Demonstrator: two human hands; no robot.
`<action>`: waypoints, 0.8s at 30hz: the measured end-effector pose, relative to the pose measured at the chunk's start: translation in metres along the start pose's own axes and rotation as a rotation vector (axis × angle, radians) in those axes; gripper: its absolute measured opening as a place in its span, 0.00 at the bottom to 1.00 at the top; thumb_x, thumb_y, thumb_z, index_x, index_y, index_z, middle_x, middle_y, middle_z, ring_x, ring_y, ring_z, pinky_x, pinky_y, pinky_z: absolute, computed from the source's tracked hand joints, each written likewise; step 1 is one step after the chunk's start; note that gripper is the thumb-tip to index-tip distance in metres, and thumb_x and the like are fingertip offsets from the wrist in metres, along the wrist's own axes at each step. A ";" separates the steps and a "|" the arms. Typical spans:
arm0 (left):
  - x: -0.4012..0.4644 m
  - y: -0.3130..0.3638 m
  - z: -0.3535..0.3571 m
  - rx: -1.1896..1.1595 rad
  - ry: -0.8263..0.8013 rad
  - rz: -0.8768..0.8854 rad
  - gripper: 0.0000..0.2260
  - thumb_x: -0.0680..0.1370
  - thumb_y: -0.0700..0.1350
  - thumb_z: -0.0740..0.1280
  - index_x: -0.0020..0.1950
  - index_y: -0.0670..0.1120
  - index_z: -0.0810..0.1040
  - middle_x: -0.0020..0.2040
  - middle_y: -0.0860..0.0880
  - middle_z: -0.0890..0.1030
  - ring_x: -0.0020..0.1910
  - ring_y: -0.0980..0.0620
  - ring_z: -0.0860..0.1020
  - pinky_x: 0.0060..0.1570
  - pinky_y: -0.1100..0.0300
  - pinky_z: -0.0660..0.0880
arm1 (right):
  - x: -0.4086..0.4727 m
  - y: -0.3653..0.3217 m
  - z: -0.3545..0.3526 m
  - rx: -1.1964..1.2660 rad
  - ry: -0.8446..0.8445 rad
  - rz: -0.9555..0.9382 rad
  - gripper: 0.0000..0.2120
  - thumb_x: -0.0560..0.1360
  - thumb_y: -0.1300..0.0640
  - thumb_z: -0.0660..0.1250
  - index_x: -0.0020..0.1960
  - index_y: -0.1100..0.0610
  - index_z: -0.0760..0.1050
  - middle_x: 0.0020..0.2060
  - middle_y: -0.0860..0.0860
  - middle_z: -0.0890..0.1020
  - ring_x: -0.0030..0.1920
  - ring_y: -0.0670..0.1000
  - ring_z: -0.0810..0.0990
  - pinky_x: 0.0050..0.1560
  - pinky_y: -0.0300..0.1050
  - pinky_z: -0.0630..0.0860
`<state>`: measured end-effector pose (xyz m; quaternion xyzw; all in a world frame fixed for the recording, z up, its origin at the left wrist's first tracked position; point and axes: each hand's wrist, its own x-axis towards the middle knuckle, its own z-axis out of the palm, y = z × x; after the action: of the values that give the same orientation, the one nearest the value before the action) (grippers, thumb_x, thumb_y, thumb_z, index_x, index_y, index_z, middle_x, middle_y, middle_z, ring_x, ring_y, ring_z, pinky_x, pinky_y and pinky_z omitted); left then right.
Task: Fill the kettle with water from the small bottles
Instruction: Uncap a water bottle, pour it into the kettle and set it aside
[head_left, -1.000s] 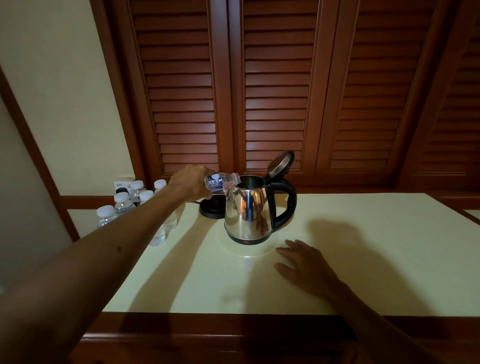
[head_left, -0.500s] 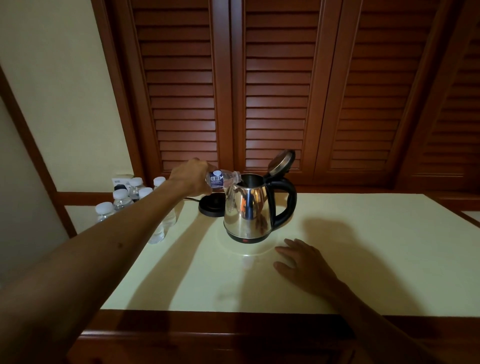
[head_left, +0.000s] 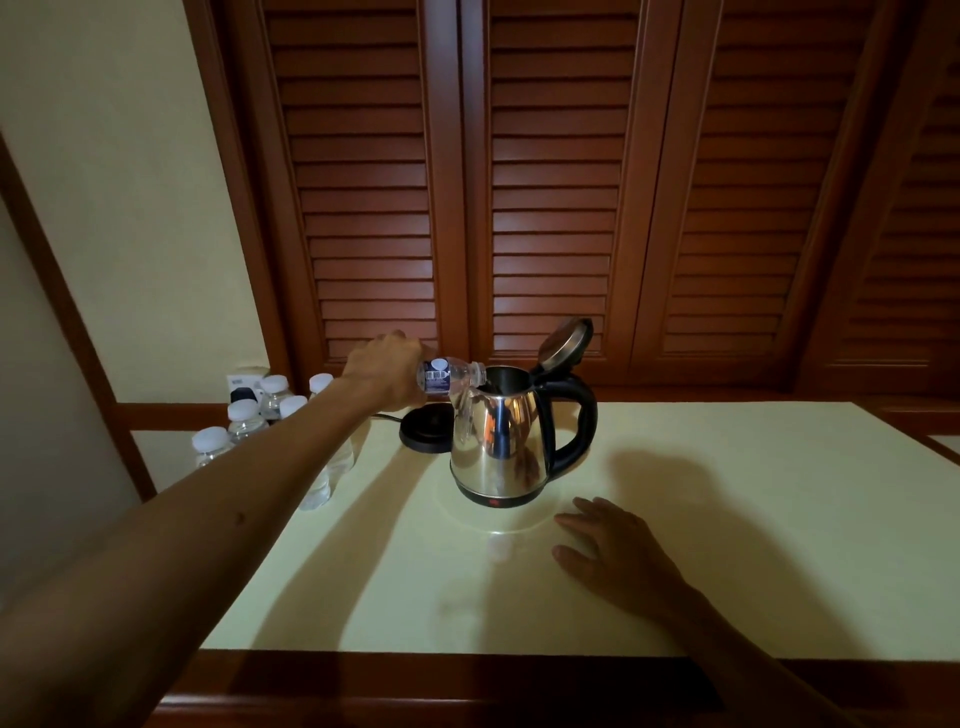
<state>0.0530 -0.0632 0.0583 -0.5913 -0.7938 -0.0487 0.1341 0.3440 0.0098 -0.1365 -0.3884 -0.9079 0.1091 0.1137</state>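
Left hand (head_left: 387, 371) has its fingers wrapped round a small bottle (head_left: 451, 375), tipped on its side with the neck over the open top of the steel kettle (head_left: 500, 441), which sits mid-desk (head_left: 779, 519) with its lid (head_left: 566, 341) flipped up and the black base (head_left: 427, 428) just behind it. Right hand (head_left: 613, 548) lies flat on the desk near the kettle, fingers loosely spread and holding nothing. A bunch of capped bottles (head_left: 244, 415) stands at the far left corner.

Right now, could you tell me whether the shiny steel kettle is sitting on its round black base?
No, the shiny steel kettle stands directly on the pale tabletop, while the round black base lies behind it to the left.
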 end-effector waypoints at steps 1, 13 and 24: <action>0.000 0.000 -0.001 0.002 0.000 0.003 0.26 0.71 0.50 0.75 0.69 0.54 0.75 0.56 0.45 0.77 0.54 0.46 0.75 0.50 0.51 0.73 | 0.000 0.000 0.000 0.003 0.001 0.000 0.28 0.77 0.34 0.55 0.74 0.43 0.63 0.76 0.44 0.59 0.77 0.48 0.52 0.75 0.51 0.50; -0.001 0.002 -0.003 0.027 -0.031 -0.023 0.29 0.73 0.51 0.75 0.72 0.52 0.72 0.62 0.43 0.75 0.60 0.44 0.75 0.58 0.49 0.72 | 0.002 0.001 0.001 -0.017 0.000 0.001 0.28 0.77 0.35 0.55 0.74 0.43 0.63 0.77 0.46 0.59 0.77 0.49 0.53 0.75 0.50 0.50; 0.013 -0.002 0.005 0.090 -0.007 0.011 0.28 0.71 0.60 0.74 0.69 0.56 0.73 0.57 0.46 0.77 0.57 0.46 0.73 0.47 0.51 0.69 | 0.002 0.002 0.002 -0.023 0.002 -0.005 0.28 0.77 0.34 0.55 0.74 0.44 0.63 0.76 0.46 0.60 0.76 0.49 0.54 0.75 0.51 0.52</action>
<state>0.0473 -0.0507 0.0569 -0.5892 -0.7923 -0.0102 0.1580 0.3434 0.0123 -0.1383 -0.3876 -0.9099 0.0981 0.1105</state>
